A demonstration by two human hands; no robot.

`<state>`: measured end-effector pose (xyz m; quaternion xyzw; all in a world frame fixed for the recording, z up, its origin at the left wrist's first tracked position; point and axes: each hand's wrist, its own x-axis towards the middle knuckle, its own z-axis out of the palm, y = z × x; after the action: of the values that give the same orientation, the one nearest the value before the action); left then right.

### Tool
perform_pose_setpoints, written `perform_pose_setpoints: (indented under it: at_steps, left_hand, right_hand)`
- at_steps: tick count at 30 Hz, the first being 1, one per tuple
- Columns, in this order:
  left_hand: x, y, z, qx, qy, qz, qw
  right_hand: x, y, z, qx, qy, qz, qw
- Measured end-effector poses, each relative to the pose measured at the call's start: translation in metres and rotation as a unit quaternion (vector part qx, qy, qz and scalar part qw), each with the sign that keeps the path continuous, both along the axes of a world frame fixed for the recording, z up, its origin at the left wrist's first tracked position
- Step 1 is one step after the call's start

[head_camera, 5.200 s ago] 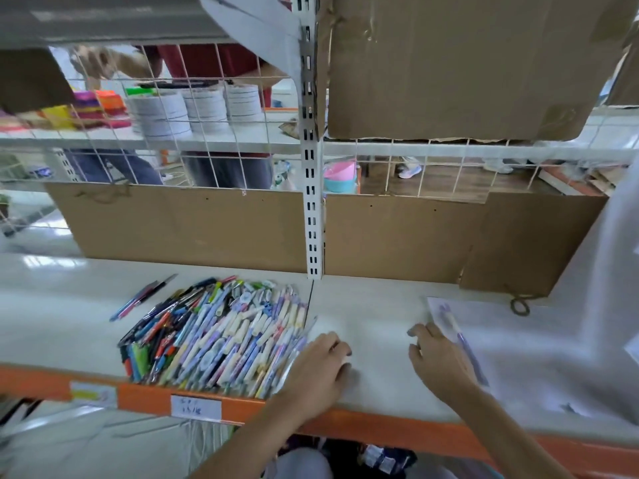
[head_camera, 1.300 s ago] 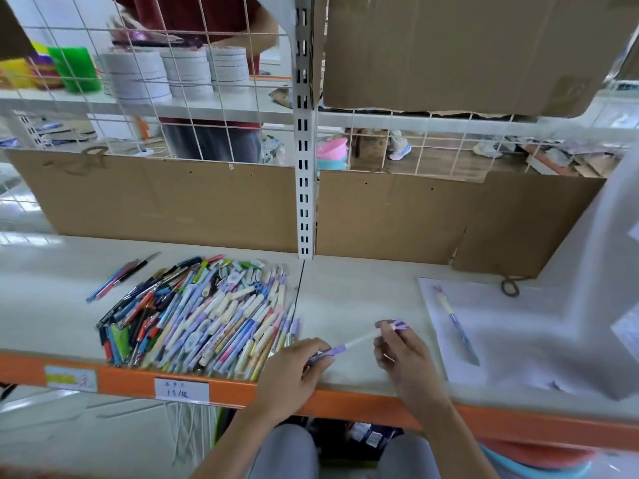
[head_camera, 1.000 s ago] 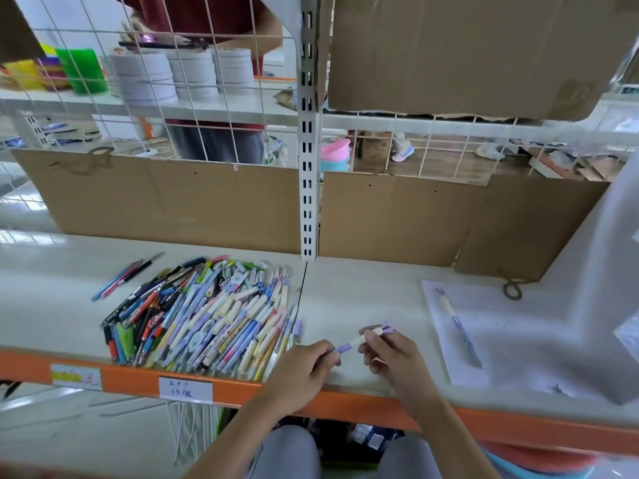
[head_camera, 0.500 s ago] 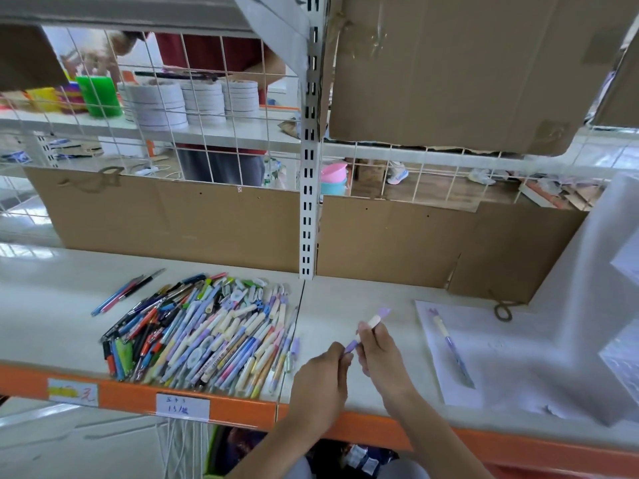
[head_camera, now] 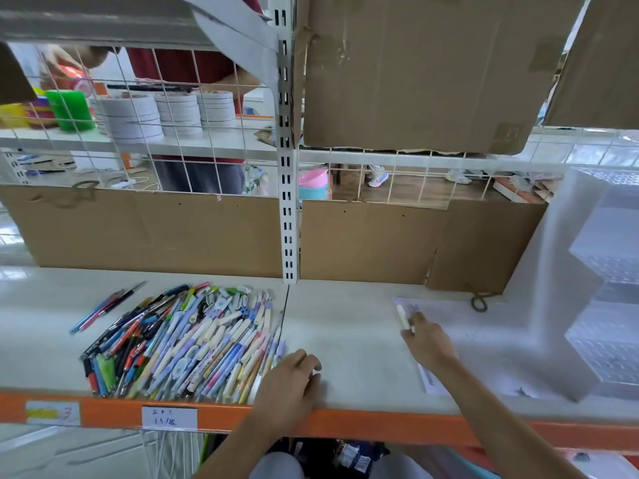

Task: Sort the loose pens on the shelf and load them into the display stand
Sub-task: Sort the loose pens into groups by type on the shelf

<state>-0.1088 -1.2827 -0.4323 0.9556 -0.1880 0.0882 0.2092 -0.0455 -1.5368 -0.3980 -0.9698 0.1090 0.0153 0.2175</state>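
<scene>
The right hand [head_camera: 427, 344] pinches a light, stiff pen [head_camera: 403, 317] over the white sheet [head_camera: 484, 340] (mid-barrel seems the surest hold), while the left hand [head_camera: 290, 382] rests, fingers curled, beside the loose pens [head_camera: 179, 344] on the shelf [head_camera: 352, 340].

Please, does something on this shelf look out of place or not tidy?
Yes. A few thin pens lie apart on the shelf, left of the big pen pile, which is itself a loose heap. The display stand at the right appears to hold no pens yet. Nothing looks spilled or broken.
</scene>
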Motion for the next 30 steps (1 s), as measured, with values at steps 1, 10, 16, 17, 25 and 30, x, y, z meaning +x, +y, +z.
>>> perform_pose_setpoints:
  at_steps: [1, 10, 16, 17, 25, 30]
  left_hand:
    - [-0.001, 0.001, -0.001, 0.003, 0.002, 0.002, 1.0]
    - [-0.008, 0.023, -0.003, -0.003, 0.006, 0.036, 0.999]
    - [-0.003, 0.049, -0.006, -0.028, -0.039, 0.086, 0.995]
    - [-0.002, 0.053, -0.005, -0.029, -0.05, 0.104, 0.993]
    - [0.007, 0.069, 0.004, 0.026, -0.026, 0.171, 0.985]
    - [0.014, 0.06, 0.001, 0.022, -0.056, 0.169, 0.984]
  right_hand:
    - [0.0, -0.005, -0.003, -0.038, 0.008, 0.001, 0.999]
    - [0.0, -0.001, -0.009, -0.126, 0.0, 0.009, 0.992]
    - [-0.015, 0.064, -0.012, -0.05, -0.045, 0.128, 0.99]
    - [-0.019, 0.077, -0.013, -0.025, -0.038, 0.156, 0.987]
    - [-0.031, 0.147, -0.027, 0.044, -0.045, 0.266, 0.962]
    - [-0.028, 0.15, -0.039, 0.032, -0.049, 0.226, 0.972]
